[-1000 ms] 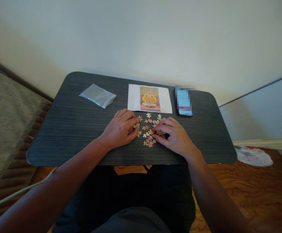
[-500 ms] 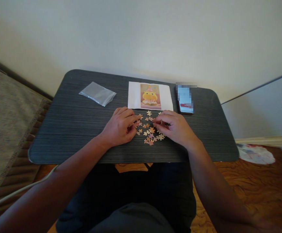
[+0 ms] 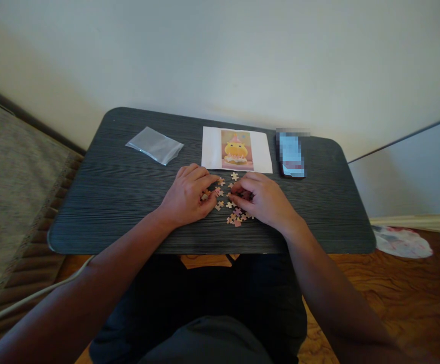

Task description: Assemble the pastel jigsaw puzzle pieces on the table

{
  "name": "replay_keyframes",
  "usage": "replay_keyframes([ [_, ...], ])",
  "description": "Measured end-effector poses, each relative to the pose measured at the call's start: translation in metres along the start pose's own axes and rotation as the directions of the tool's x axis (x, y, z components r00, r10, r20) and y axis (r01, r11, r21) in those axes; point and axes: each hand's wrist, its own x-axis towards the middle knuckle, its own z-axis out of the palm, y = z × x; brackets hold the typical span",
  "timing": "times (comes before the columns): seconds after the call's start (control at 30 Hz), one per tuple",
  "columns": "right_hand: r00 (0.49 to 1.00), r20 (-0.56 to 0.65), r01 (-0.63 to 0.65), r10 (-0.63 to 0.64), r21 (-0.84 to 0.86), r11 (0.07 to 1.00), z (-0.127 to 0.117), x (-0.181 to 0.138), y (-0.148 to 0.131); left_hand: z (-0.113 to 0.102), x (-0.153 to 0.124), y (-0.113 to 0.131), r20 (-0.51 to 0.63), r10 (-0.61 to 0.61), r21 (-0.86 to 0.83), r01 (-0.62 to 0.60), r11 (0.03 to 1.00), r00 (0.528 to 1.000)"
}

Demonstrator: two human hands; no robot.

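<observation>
Left hand (image 3: 189, 196): arching over puzzle pieces (image 3: 230, 205), thumb and forefinger standing apart; grip unclear.
Right hand (image 3: 269, 203): arching likewise, fingertips nearly meeting; grip unclear.
Pieces: lying on the counter (image 3: 102, 197), probably feeling light, stiff; edges suiting a pinch.

pale wall (image 3: 220, 60) behind a dark table (image 3: 102, 197), wood-grained floor (image 3: 394, 288) below
</observation>
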Motion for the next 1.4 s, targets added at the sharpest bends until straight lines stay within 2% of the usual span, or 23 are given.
replay_keyframes([
  [0.07,0.999,-0.041,-0.016,0.019,0.057,0.998,-0.008,-0.005,0.007,-0.001,-0.001,-0.001,0.008,-0.007,0.001,0.007,1.000,1.000],
  [0.23,0.975,-0.157,-0.135,0.155,0.132,0.982,-0.029,-0.022,0.033,-0.002,-0.002,-0.003,0.028,-0.022,0.005,0.022,1.000,0.999],
  [0.43,0.991,-0.097,-0.083,0.094,0.109,0.991,-0.021,-0.040,0.040,-0.004,-0.004,-0.005,0.084,-0.028,-0.017,0.030,0.999,0.996],
  [0.57,0.989,-0.108,-0.081,0.096,0.140,0.987,-0.019,-0.048,0.039,-0.004,-0.004,-0.010,0.111,-0.024,-0.042,0.029,0.999,0.994],
  [0.83,0.996,-0.057,-0.060,0.069,0.144,0.988,-0.021,-0.062,0.045,-0.001,-0.003,-0.016,0.082,-0.016,-0.104,0.025,0.994,0.996],
  [1.17,0.992,-0.120,-0.011,0.027,0.125,0.992,-0.025,-0.068,0.029,-0.004,-0.003,-0.012,0.071,0.035,-0.166,-0.023,0.986,0.997],
  [1.4,0.997,-0.053,0.063,-0.058,0.113,0.992,-0.015,-0.072,0.007,-0.005,-0.006,-0.004,0.118,0.205,-0.131,-0.189,0.973,0.972],
])
